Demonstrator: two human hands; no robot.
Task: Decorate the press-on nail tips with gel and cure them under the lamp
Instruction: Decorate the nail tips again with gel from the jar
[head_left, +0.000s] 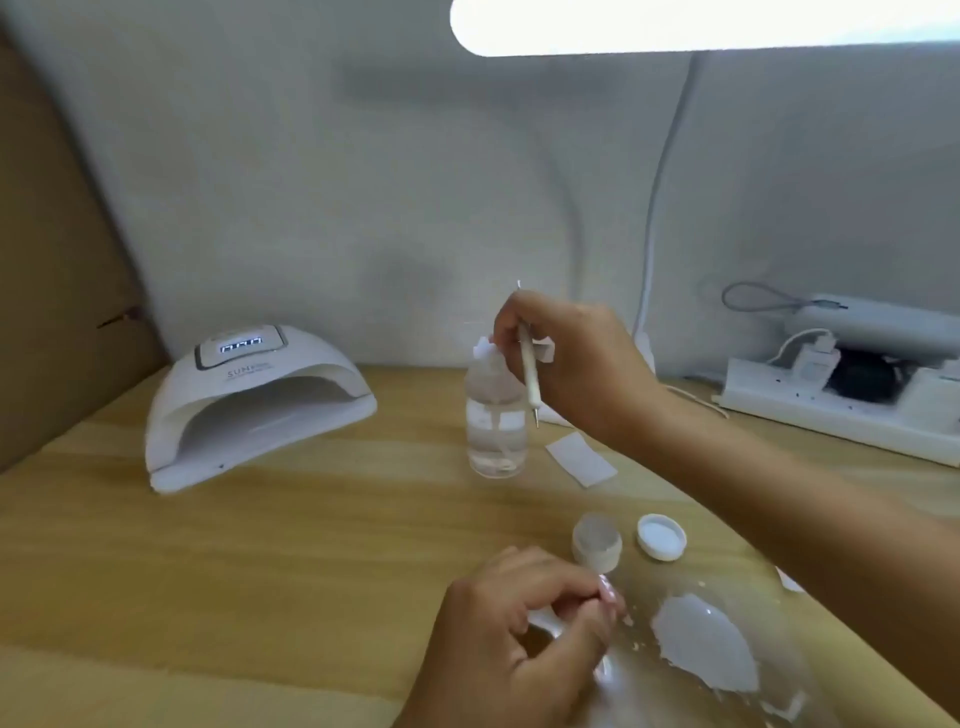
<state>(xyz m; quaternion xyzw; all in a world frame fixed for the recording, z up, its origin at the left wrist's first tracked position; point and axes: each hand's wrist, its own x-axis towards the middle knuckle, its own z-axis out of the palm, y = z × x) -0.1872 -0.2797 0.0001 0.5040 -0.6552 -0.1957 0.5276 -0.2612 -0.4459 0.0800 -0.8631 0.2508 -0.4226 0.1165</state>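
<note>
My right hand (571, 358) is raised over the clear pump bottle (496, 421) at mid-table. It grips a thin dotting tool (530, 371) and pinches a small white wipe (485, 348) against the bottle's top. My left hand (519, 629) lies near the front edge and holds a white stand with a pink nail tip (609, 590) between its fingertips. An open gel jar (597, 540) stands just beyond that hand, its white lid (661, 536) beside it. The white curing lamp (249, 405) sits at the left, its opening facing me and its display lit.
A clear mat with white smears (706, 644) covers the wooden table's front right. A loose white wipe (582, 460) lies right of the bottle. A power strip with plugs (831, 395) runs along the back right. A bright desk lamp (701, 23) hangs overhead.
</note>
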